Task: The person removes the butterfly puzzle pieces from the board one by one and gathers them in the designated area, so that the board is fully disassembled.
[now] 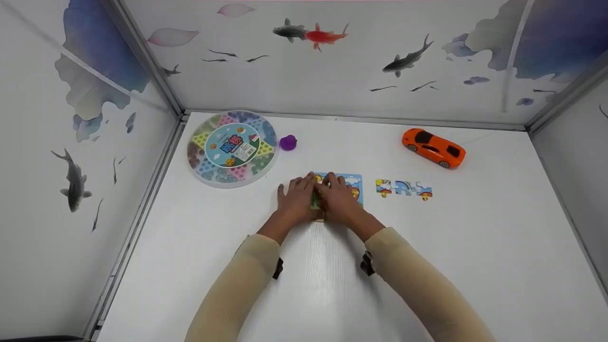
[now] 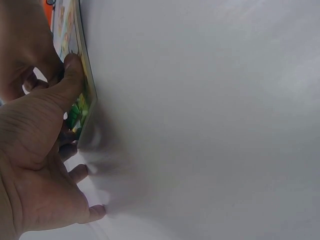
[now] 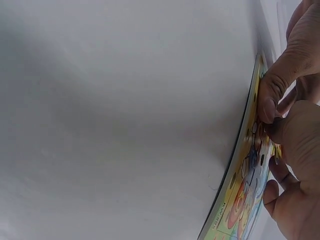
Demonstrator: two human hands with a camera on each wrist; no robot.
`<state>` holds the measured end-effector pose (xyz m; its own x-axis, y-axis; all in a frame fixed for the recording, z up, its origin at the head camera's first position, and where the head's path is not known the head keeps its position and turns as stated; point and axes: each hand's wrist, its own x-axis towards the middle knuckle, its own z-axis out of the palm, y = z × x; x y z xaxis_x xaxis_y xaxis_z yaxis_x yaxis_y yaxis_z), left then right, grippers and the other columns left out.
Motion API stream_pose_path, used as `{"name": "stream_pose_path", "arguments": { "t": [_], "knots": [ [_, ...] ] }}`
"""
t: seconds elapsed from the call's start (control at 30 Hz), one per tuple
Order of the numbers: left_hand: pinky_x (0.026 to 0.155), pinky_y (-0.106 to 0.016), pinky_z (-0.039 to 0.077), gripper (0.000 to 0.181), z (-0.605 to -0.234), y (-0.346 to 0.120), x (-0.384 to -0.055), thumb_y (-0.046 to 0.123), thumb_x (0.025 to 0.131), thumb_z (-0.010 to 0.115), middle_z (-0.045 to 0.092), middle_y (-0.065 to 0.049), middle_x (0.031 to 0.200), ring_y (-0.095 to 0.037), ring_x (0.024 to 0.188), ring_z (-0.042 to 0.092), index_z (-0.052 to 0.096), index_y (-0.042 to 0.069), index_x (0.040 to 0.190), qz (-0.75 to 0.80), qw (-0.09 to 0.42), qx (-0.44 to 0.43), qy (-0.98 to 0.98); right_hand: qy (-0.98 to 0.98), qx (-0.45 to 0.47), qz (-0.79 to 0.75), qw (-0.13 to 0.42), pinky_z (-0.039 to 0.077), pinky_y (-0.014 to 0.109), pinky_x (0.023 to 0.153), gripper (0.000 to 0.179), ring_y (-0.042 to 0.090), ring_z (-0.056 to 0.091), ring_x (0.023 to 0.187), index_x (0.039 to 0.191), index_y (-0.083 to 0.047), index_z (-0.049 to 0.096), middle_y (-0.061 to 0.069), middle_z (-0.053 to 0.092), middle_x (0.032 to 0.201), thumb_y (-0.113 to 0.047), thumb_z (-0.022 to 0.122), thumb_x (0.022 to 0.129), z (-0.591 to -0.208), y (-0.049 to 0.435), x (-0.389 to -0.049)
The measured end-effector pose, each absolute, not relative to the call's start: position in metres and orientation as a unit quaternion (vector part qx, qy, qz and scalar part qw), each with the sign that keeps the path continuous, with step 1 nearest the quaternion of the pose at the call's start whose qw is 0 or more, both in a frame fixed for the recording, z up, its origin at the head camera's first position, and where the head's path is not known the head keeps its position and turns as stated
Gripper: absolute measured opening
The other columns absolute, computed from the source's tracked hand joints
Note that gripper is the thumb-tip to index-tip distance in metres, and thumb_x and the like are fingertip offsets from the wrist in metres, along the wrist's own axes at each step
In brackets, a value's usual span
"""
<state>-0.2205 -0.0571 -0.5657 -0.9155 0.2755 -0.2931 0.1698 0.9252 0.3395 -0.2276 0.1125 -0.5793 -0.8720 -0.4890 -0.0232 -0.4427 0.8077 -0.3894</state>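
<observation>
A shallow jigsaw board (image 1: pixel 354 179) with a cartoon picture lies on the table under both hands. My left hand (image 1: pixel 297 202) holds its left side: in the left wrist view the thumb (image 2: pixel 74 75) lies over the picture and the other fingers are around the edge, some spread onto the table. My right hand (image 1: pixel 339 202) is on top of the board, fingers bent down close to the left thumb, as the right wrist view also shows. Whether a piece is between the right fingertips is hidden. Three loose jigsaw pieces (image 1: pixel 403 187) lie in a row right of the board.
A round Chinese checkers box (image 1: pixel 232 147) lies at the back left, with a small purple toy (image 1: pixel 288 142) beside it. An orange toy car (image 1: pixel 434 148) stands at the back right. Printed panels (image 1: pixel 332 71) wall the table's back and sides.
</observation>
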Motion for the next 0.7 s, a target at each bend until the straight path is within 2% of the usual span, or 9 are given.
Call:
{"name": "stream_pose_path", "arguments": {
  "t": [0.23,0.47,0.7],
  "knots": [
    [0.135,-0.072,0.019,0.106,-0.561,-0.056,-0.218,0.058,0.095,0.083,0.021,0.003,0.187,-0.029,0.170,0.025,0.027,0.020,0.177,0.160,0.169,0.115,0.966,0.953,-0.245,-0.165,0.059,0.050,0.068,0.113,0.054,0.038,0.050,0.135,0.158,-0.015,0.060,0.016,0.055,0.148,-0.022,0.076,0.106,-0.579,0.121,-0.226],
    [0.135,-0.073,0.019,0.108,-0.564,-0.055,-0.221,0.064,0.095,0.081,0.020,0.004,0.187,-0.030,0.170,0.024,0.026,0.020,0.177,0.159,0.172,0.119,0.965,0.946,-0.262,-0.191,0.023,0.052,0.062,0.104,0.040,0.036,0.052,0.128,0.144,-0.016,0.066,0.014,0.059,0.145,-0.018,0.077,0.106,-0.578,0.137,-0.225],
    [0.136,-0.073,0.015,0.109,-0.573,-0.057,-0.226,0.061,0.097,0.079,0.015,0.003,0.188,-0.029,0.171,0.019,0.021,0.020,0.179,0.164,0.186,0.116,0.962,0.949,-0.247,-0.193,0.020,0.053,0.059,0.105,0.042,0.037,0.055,0.128,0.144,-0.017,0.067,0.015,0.059,0.144,-0.017,0.080,0.103,-0.577,0.157,-0.225]
  ]
}}
